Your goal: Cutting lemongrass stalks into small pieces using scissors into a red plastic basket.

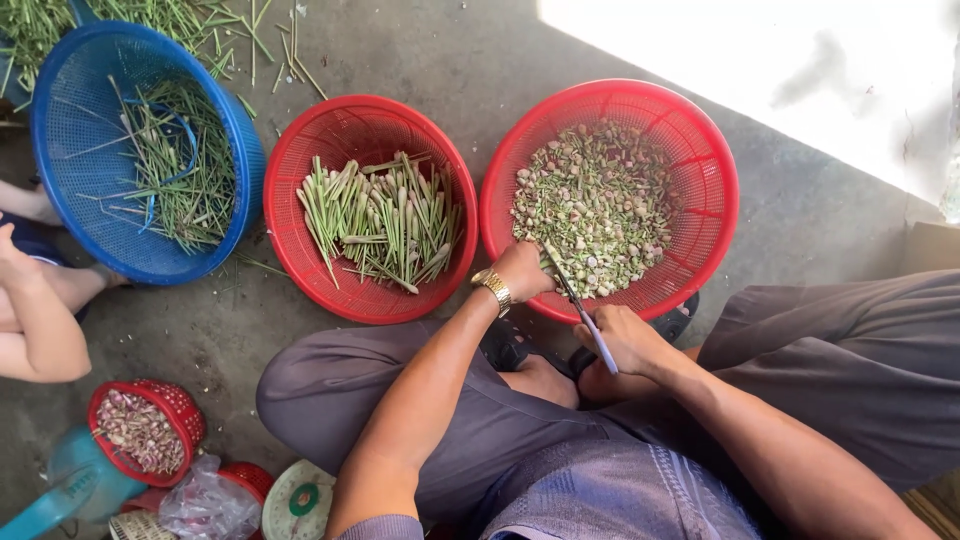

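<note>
- The left hand (pixel 522 270) reaches forward over the near rim of the right-hand red basket (pixel 712 215), wrist bent slightly, a gold watch (pixel 492 288) on it. Its fingers are curled closed, pinching something small at the knife's tip; what they hold is too small to make out.
- The right hand (pixel 628 340) sits lower, just in front of the knees, its fingers wrapped tight around the pale handle of a knife (pixel 580 310). The blade slants up and left toward the left hand, its tip over the basket's edge.
- Both forearms are bare and stretch out from grey sleeves; the person sits low with grey trousers spread to either side.
- Baskets: two large red ones and one large blue one (pixel 60 150), plus a small red basket (pixel 178 405) at lower left.
- The right red basket holds a heap of small chopped pieces (pixel 600 200), green and pale pink. The middle red basket (pixel 290 215) holds trimmed green stalks (pixel 385 220). The blue basket holds thin green trimmings (pixel 180 170). The small red one holds pinkish pieces.
- Another person's bare arm (pixel 40 320) shows at the left edge.
- Everything rests on a grey concrete floor (pixel 460 60), scattered with green scraps at top left, with a bright sunlit patch at top right.
- A clear plastic bag (pixel 205 500) lies at the bottom left.
</note>
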